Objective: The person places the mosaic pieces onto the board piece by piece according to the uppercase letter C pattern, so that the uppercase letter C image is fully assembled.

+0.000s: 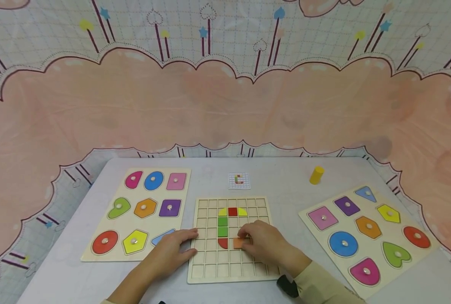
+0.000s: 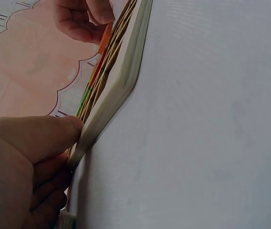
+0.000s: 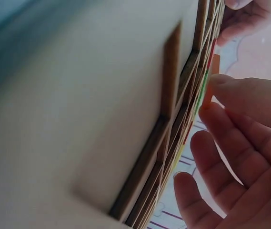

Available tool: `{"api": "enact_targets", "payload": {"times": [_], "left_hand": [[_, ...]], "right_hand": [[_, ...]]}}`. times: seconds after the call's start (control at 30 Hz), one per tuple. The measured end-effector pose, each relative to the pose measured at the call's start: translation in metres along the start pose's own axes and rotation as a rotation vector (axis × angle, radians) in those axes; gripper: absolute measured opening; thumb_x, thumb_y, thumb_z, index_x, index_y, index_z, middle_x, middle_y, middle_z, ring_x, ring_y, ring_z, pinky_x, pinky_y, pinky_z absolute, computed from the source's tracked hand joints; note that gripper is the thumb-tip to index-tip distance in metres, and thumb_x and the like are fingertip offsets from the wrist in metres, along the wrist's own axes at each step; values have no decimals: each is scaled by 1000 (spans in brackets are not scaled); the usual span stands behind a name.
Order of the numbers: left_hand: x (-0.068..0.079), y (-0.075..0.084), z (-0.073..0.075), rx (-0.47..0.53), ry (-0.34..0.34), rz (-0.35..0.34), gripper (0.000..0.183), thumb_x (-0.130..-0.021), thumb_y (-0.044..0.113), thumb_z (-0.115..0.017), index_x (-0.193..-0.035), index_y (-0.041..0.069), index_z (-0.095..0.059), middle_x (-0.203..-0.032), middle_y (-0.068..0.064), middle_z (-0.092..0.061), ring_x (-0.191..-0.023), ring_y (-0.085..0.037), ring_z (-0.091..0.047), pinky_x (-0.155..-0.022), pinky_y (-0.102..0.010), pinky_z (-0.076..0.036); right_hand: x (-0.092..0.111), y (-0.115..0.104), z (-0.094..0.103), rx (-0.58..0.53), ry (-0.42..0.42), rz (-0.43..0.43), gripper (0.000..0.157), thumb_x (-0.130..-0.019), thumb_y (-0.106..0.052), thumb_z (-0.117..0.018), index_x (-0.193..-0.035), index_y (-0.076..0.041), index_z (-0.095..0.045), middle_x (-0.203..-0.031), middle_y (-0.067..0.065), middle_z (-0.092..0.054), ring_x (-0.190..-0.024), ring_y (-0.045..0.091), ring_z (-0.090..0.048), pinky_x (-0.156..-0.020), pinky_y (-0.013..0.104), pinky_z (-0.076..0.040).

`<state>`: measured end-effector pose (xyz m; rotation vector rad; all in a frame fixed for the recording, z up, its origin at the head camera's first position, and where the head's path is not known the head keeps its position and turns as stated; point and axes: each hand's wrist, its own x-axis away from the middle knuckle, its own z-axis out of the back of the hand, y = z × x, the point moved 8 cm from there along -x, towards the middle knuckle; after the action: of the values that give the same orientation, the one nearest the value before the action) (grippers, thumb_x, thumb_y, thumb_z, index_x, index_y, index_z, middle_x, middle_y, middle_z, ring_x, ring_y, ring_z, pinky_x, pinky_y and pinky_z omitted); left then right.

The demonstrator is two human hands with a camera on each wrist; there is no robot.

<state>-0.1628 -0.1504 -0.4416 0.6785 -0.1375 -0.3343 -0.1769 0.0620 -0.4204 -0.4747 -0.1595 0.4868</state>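
Observation:
My right hand (image 1: 265, 242) pinches an orange square tile (image 1: 238, 243) between thumb and fingers, low over the wooden grid board (image 1: 206, 270). In the right wrist view the orange tile (image 3: 215, 71) is tilted against the board's face. Just left of it on the grid lies a red quarter-round tile (image 1: 223, 243). Two green squares (image 1: 223, 226) run up from there, with a yellow rounded tile (image 1: 222, 212), a red square (image 1: 232, 211) and another yellow rounded tile (image 1: 242, 212) along the top. My left hand (image 1: 170, 251) touches the board's left edge with thumb and fingertips.
Behind the board lies a small printed pattern card (image 1: 239, 180). A yellow cylinder (image 1: 316, 175) stands at the back right. Knobbed shape-puzzle boards flank the grid, one on the left (image 1: 113, 223) and one angled on the right (image 1: 366, 245). A patterned cloth (image 1: 225, 109) hangs behind.

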Motion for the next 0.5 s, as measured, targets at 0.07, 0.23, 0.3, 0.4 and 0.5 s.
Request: {"api": "enact_targets", "payload": {"times": [0.07,0.23,0.3,0.4,0.5], "left_hand": [[0,0,0,0,3,2,39,-87,14,-78,-124,6,-69,-134,-3,-64,-128,-32,-55,-107,-51,-43],[0,-1,0,0,6,1,39,-87,14,-78,-124,6,-69,-134,-2,-64,-129,-31,-54,-107,-51,-43],[0,-1,0,-1,6,1,39,-87,14,-78,-124,6,-69,-134,-2,-64,-129,-31,-54,-107,-51,-43],[0,-1,0,-1,5,6,39,-87,14,-78,-124,6,-69,-134,-2,-64,-129,-31,-54,-108,-51,-42],[0,-1,0,0,2,8,39,-87,14,-78,-124,6,-69,-134,-2,-64,-129,-31,-54,-108,-51,-43]], "right_hand": [[0,0,-1,-1,-3,-8,14,-86,-13,-74,-100,-12,-72,-94,-6,-67,-88,13,-56,-82,35,-53],[0,0,-3,-12,-5,-25,15,-88,-14,-74,-102,-13,-73,-94,-7,-66,-87,11,-55,-80,33,-52],[0,0,-4,-18,-3,-30,15,-88,-15,-74,-103,-13,-73,-94,-7,-65,-86,10,-54,-79,32,-52],[0,-1,-4,-16,4,-31,15,-89,-15,-74,-103,-13,-73,-94,-8,-65,-85,10,-54,-79,31,-53],[0,-1,-5,-9,7,-31,15,-89,-16,-74,-103,-13,-73,-93,-8,-65,-85,10,-54,-79,31,-53]]}}
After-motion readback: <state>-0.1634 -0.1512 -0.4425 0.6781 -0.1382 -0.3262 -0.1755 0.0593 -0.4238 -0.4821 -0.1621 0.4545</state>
